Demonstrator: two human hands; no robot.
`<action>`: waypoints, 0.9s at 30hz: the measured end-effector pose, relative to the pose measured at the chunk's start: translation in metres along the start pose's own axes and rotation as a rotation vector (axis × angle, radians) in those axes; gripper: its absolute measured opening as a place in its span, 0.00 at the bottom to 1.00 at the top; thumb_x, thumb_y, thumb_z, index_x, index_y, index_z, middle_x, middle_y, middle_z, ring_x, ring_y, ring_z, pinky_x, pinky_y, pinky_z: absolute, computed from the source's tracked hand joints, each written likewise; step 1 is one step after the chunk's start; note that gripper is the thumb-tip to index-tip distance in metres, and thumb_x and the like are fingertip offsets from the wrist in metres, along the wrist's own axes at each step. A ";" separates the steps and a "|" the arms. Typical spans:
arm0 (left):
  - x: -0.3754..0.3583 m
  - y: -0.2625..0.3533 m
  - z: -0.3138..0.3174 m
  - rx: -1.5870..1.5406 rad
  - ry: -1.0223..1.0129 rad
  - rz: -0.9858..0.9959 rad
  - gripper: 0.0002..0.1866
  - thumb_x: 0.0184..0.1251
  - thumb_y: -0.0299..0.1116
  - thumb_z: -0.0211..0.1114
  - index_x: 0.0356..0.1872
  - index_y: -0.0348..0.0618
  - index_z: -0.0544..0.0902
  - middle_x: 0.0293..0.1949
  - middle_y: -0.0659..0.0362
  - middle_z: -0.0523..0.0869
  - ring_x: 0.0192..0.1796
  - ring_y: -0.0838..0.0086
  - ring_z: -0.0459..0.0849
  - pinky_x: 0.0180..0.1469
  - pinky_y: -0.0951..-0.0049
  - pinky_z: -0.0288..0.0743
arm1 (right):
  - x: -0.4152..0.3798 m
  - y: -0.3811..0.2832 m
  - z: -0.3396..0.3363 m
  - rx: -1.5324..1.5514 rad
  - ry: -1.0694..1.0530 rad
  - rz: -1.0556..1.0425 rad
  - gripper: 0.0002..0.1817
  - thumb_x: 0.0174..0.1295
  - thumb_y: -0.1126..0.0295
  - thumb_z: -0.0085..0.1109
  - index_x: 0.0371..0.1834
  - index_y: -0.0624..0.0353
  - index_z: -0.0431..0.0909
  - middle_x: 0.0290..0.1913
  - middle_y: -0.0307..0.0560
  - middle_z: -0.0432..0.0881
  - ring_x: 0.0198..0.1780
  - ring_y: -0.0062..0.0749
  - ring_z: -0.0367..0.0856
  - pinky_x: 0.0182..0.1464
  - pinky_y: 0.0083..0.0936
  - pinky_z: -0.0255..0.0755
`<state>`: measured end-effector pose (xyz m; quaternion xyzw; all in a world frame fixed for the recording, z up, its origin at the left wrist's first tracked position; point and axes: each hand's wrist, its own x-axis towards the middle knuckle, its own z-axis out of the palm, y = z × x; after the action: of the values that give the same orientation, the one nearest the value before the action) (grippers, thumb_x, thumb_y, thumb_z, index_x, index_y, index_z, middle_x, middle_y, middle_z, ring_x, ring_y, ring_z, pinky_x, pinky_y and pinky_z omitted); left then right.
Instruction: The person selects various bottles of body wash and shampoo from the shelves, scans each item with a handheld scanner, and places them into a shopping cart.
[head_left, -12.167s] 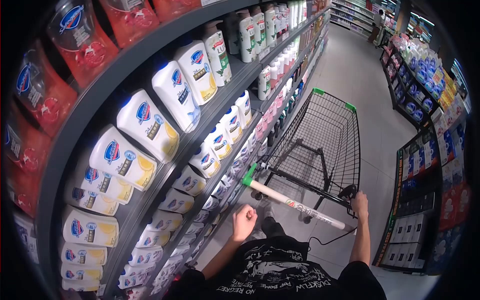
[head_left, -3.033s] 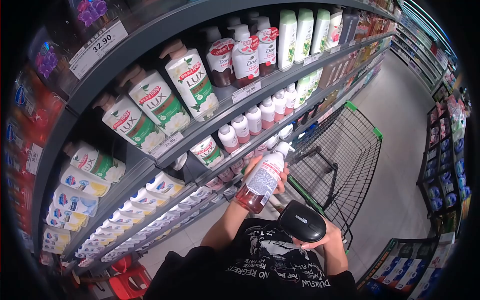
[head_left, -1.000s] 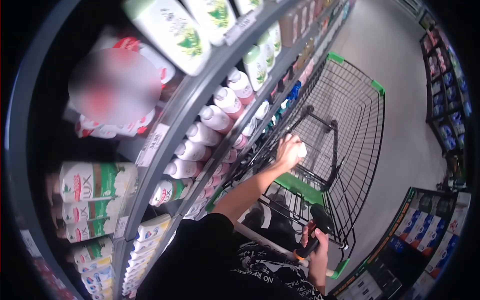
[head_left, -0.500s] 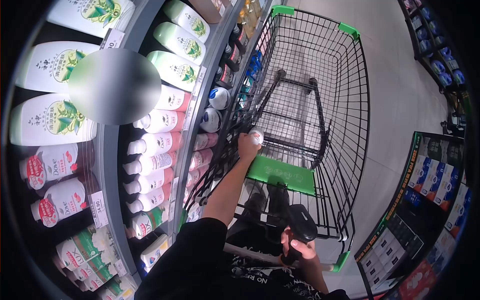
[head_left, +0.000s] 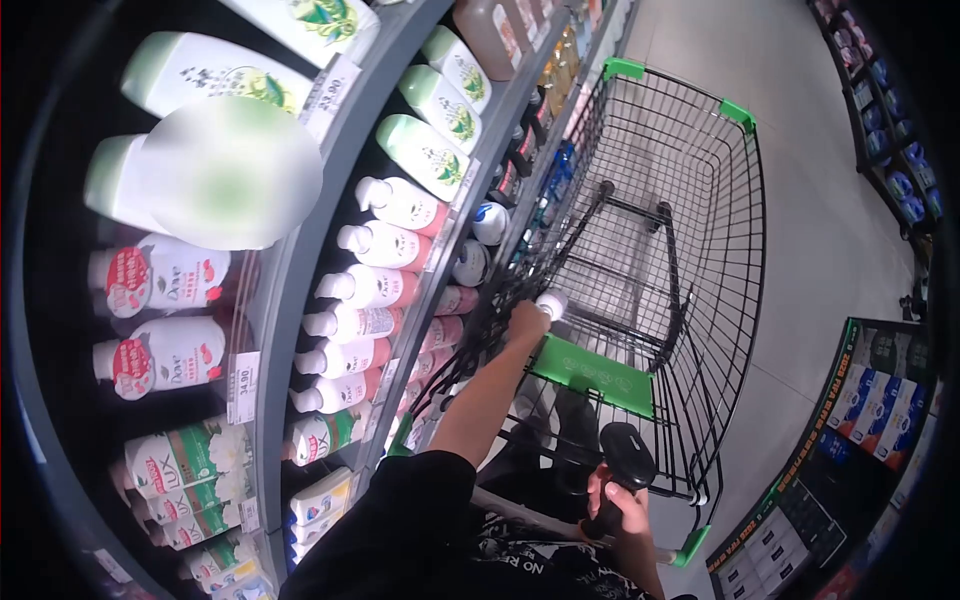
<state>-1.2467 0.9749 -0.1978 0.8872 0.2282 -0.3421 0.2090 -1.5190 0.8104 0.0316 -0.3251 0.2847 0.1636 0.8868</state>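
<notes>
Black coated wire forms the cart (head_left: 700, 250) — its green flap (head_left: 592, 375) smooth plastic, the scanner (head_left: 622, 462) glossy black plastic, shelf bottles (head_left: 385, 245) glossy.

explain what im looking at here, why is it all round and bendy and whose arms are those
This is one picture from a camera worn on a person's head, looking forward and down. Its wide lens bends everything into a circle, so the straight store shelves on the left look curved. The arms belong to the wearer.

The left hand reaches into a black wire shopping cart and grips a bottle; only its white top shows. The right hand, close to the body, holds a black handheld scanner.

The shelves carry rows of pump bottles, some pink, some white and green, with price tags on the shelf edges. More shelves stand across the aisle on the right. One blurred patch at upper left hides part of the shelf.
</notes>
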 end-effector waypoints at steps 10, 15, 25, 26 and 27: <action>-0.125 0.006 -0.119 -0.506 0.174 0.961 0.15 0.59 0.28 0.66 0.48 0.38 0.80 0.39 0.48 0.88 0.47 0.59 0.87 0.50 0.64 0.80 | 0.012 -0.027 0.024 -0.112 0.058 0.165 0.17 0.60 0.76 0.58 0.51 0.64 0.69 0.35 0.51 0.79 0.28 0.27 0.76 0.25 0.27 0.74; -0.209 -0.061 -0.187 -0.781 0.486 0.928 0.11 0.64 0.23 0.64 0.47 0.34 0.80 0.40 0.52 0.87 0.43 0.73 0.87 0.47 0.75 0.80 | 0.016 -0.033 0.028 -0.324 -0.099 0.087 0.21 0.58 0.78 0.59 0.54 0.67 0.65 0.36 0.57 0.80 0.26 0.31 0.78 0.27 0.30 0.79; -0.299 -0.116 -0.317 -0.910 1.375 0.948 0.20 0.59 0.19 0.66 0.53 0.31 0.74 0.50 0.50 0.78 0.52 0.70 0.81 0.54 0.72 0.79 | 0.056 0.006 0.076 -0.452 -0.878 0.421 0.22 0.56 0.79 0.64 0.54 0.69 0.72 0.39 0.55 0.84 0.27 0.27 0.82 0.30 0.22 0.78; -0.294 -0.116 -0.326 -0.909 1.489 0.951 0.22 0.58 0.20 0.68 0.54 0.32 0.72 0.52 0.49 0.75 0.55 0.67 0.79 0.56 0.69 0.78 | 0.059 0.012 0.075 -0.458 -0.898 0.387 0.22 0.57 0.77 0.64 0.55 0.69 0.71 0.40 0.55 0.84 0.28 0.28 0.82 0.30 0.23 0.78; -0.290 -0.115 -0.333 -0.892 1.556 0.865 0.27 0.56 0.22 0.70 0.57 0.32 0.69 0.54 0.48 0.72 0.57 0.63 0.77 0.59 0.65 0.76 | 0.058 0.012 0.074 -0.555 -0.901 0.349 0.22 0.59 0.75 0.64 0.56 0.69 0.71 0.40 0.57 0.83 0.28 0.29 0.81 0.31 0.25 0.79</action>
<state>-1.3312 1.1679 0.2069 0.7116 0.0665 0.5575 0.4223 -1.4501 0.8745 0.0366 -0.3924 -0.1266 0.4999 0.7617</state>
